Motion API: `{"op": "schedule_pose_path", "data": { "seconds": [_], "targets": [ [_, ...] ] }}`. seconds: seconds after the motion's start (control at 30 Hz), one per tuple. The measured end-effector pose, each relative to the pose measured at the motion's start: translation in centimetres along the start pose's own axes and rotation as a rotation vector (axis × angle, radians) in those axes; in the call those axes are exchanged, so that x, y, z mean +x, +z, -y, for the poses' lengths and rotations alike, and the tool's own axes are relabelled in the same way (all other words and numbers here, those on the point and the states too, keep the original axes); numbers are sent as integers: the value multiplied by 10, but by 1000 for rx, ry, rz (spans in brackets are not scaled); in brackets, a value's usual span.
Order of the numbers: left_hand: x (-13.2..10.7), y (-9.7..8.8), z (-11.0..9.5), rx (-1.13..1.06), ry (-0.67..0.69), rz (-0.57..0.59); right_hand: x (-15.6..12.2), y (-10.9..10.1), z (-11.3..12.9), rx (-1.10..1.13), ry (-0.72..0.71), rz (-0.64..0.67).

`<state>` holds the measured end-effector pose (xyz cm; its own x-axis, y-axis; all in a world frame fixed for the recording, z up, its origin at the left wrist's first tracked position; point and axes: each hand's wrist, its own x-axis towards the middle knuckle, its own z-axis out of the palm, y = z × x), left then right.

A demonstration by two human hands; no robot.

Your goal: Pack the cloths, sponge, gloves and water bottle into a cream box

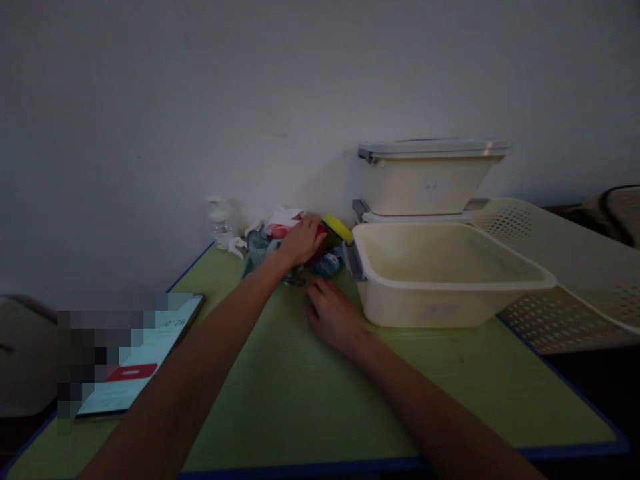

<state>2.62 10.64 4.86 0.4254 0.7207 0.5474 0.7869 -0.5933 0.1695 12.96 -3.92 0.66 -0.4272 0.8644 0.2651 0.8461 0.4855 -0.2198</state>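
My left hand (303, 241) reaches into a pile at the back of the table, its fingers curved over a red item (321, 231) whose kind I cannot make out. Close by my right hand (334, 315) rests low over the tabletop, fingers loosely bent and apart, with nothing visible in them. Just beyond its fingertips lies a small bottle with dark blue contents (329, 264). The pile also holds a grey-green cloth (260, 252), a white crumpled piece (284, 217) and a yellow sponge-like item (337, 228). A small dark metal item (295, 281) lies in front.
An uncovered cream bin (430, 303) stands right of my hands, with a lidded bin (425, 183) stacked behind it. A perforated basket (550, 233) is at the far right. A clear pump bottle (220, 223) stands by the wall, and a tablet (145, 363) lies at the left edge.
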Motion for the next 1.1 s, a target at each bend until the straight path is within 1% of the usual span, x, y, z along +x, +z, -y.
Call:
{"op": "schedule_pose_path", "data": {
  "seconds": [0.07, 0.13, 0.3, 0.47, 0.63, 0.77, 0.83, 0.97, 1.1],
  "targets": [
    [-2, 6, 1, 26, -11, 60, 0, 0, 1, -7, -9, 3],
    [-4, 7, 1, 54, -24, 105, 0, 1, 1, -6, -11, 5],
    [-1, -2, 1, 97, -29, 202, 1, 3, -1, 8, -8, 7],
    [-8, -8, -1, 129, 12, 236, 2, 1, -4, 13, 37, -14],
    [-28, -14, -7, 178, 64, 243, 3, 2, -7, 23, 90, -44],
    [-47, -18, -13, 210, 95, 225, 4, 4, -8, 19, 118, -72],
    [-56, -14, -15, 210, 94, 178, 4, 4, -8, 5, 138, -83],
    [-76, 2, -16, 156, 50, 14, 5, 2, -7, -23, 173, -90],
    [-88, 16, -17, 144, -20, -50, 6, 2, -8, -33, 182, -88]
  ]
}}
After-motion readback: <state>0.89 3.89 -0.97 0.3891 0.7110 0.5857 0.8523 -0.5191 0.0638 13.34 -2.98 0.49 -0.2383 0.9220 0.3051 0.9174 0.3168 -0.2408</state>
